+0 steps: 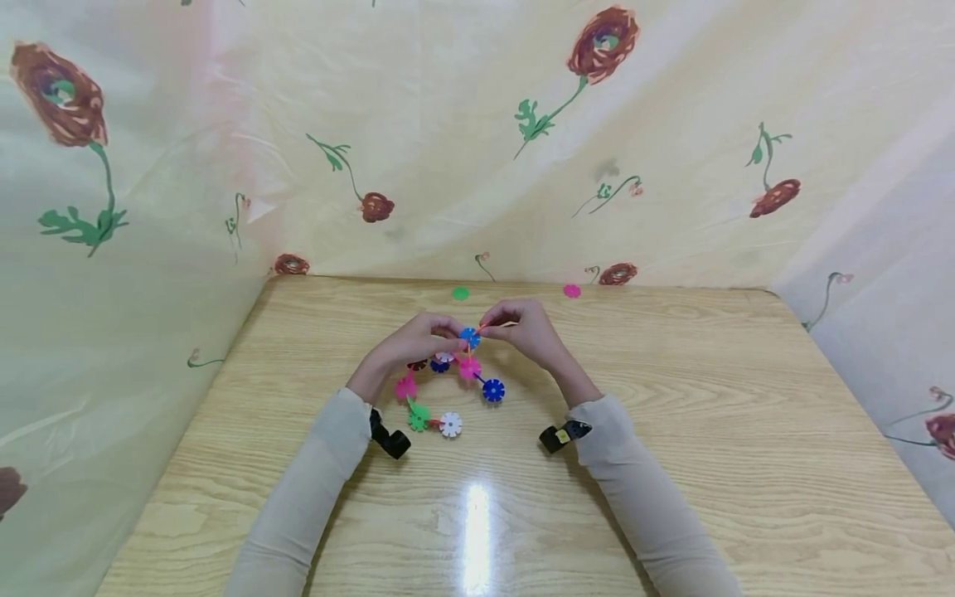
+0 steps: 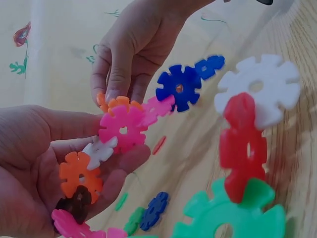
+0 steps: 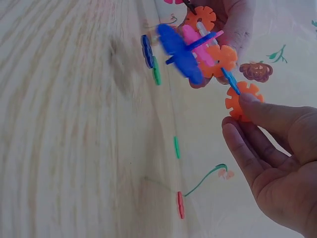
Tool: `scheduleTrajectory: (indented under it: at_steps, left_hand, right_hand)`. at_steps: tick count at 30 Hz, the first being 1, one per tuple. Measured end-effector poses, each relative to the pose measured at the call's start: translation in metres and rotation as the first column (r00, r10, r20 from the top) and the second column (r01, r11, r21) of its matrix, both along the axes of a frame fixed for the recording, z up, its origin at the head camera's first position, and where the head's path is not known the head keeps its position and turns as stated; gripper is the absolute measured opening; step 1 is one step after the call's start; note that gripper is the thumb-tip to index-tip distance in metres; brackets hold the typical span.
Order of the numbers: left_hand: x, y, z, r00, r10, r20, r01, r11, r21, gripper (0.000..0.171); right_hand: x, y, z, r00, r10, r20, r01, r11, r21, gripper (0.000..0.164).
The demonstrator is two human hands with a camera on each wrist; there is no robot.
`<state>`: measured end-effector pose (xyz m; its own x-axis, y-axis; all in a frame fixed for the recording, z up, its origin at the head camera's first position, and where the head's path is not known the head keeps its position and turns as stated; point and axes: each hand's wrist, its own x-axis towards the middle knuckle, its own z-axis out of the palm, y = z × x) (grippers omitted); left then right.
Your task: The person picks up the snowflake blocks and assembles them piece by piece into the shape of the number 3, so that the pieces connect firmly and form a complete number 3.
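A chain of flower-shaped, slotted plastic discs (image 1: 469,368) hangs above the table, joined edge to edge. My left hand (image 1: 425,338) grips it near a pink disc (image 2: 124,128), with an orange disc (image 2: 79,173) against the fingers. Between thumb and fingertips, my right hand (image 1: 525,329) pinches an orange disc (image 3: 242,101) that meets a light blue disc (image 1: 470,337) at the chain's end. A dark blue disc (image 3: 179,53) sits on a side branch. Toward me, the chain's other end has a green disc (image 2: 228,213), a red one (image 2: 242,148) and a white one (image 2: 260,87).
Near the far edge of the wooden table (image 1: 709,414) lie a loose green disc (image 1: 460,293) and a pink disc (image 1: 571,291). A dark blue disc (image 3: 147,51) and another green disc (image 3: 156,71) also rest there. Behind hangs a flower-patterned cloth (image 1: 448,166).
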<state>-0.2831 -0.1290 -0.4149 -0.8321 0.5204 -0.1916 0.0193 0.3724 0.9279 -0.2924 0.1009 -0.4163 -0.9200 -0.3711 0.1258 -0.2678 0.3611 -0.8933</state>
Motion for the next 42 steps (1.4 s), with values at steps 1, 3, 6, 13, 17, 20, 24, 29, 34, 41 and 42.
scheduleTrajectory:
  at_steps: [1, 3, 6, 13, 17, 20, 24, 29, 34, 41, 42]
  left_hand:
    - [0.000, 0.000, 0.000, 1.000, 0.003, 0.005, -0.003, 1.000, 0.003, 0.018]
    - [0.000, 0.001, 0.000, 1.000, 0.014, 0.018, -0.015, 1.000, 0.010, 0.019]
    - [-0.001, 0.003, -0.001, 0.998, 0.052, 0.039, -0.052, 0.998, 0.017, 0.020]
    - [-0.001, 0.005, -0.002, 0.991, 0.124, 0.055, -0.125, 0.992, 0.013, 0.020]
    - [0.000, 0.004, -0.002, 0.990, 0.135, 0.047, -0.136, 0.991, 0.011, 0.022]
    - [0.000, 0.003, -0.002, 0.988, 0.144, 0.051, -0.145, 0.989, 0.009, 0.023]
    - [0.001, 0.001, -0.003, 0.987, 0.147, 0.059, -0.147, 0.989, 0.012, 0.025]
    - [0.000, -0.001, -0.005, 0.988, 0.145, 0.055, -0.145, 0.989, 0.002, 0.025]
    - [0.001, -0.003, -0.004, 0.989, 0.140, 0.045, -0.140, 0.990, -0.010, 0.026]
    - [0.003, -0.002, 0.000, 0.990, 0.129, 0.054, -0.129, 0.992, -0.016, 0.025]
    - [0.003, -0.002, -0.001, 0.990, 0.128, 0.057, -0.127, 0.992, -0.017, 0.024]
  right_hand:
    - [0.000, 0.000, 0.000, 1.000, 0.001, -0.001, -0.001, 1.000, 0.004, 0.009]
    - [0.000, 0.001, 0.001, 1.000, 0.000, 0.004, 0.000, 1.000, 0.006, 0.009]
    - [0.000, 0.002, 0.000, 1.000, -0.010, 0.020, 0.010, 1.000, 0.001, 0.010]
    - [0.001, 0.003, 0.000, 0.999, -0.020, 0.034, 0.020, 1.000, -0.005, 0.010]
    - [0.000, 0.004, 0.003, 0.999, 0.006, 0.046, -0.006, 1.000, 0.006, 0.014]
    - [-0.002, 0.007, 0.005, 0.997, 0.050, 0.059, -0.051, 0.999, 0.017, 0.022]
    - [-0.007, 0.016, 0.012, 0.995, 0.064, 0.071, -0.067, 0.997, 0.039, 0.029]
    - [-0.018, 0.029, 0.017, 0.997, 0.016, 0.073, -0.023, 0.995, 0.100, 0.032]
    - [-0.034, 0.039, 0.013, 0.999, 0.001, 0.050, -0.013, 0.970, 0.241, 0.032]
    - [-0.054, 0.045, -0.001, 0.996, 0.030, 0.081, -0.063, 0.892, 0.447, 0.044]
    - [-0.056, 0.045, -0.003, 0.996, 0.033, 0.086, -0.070, 0.877, 0.476, 0.046]
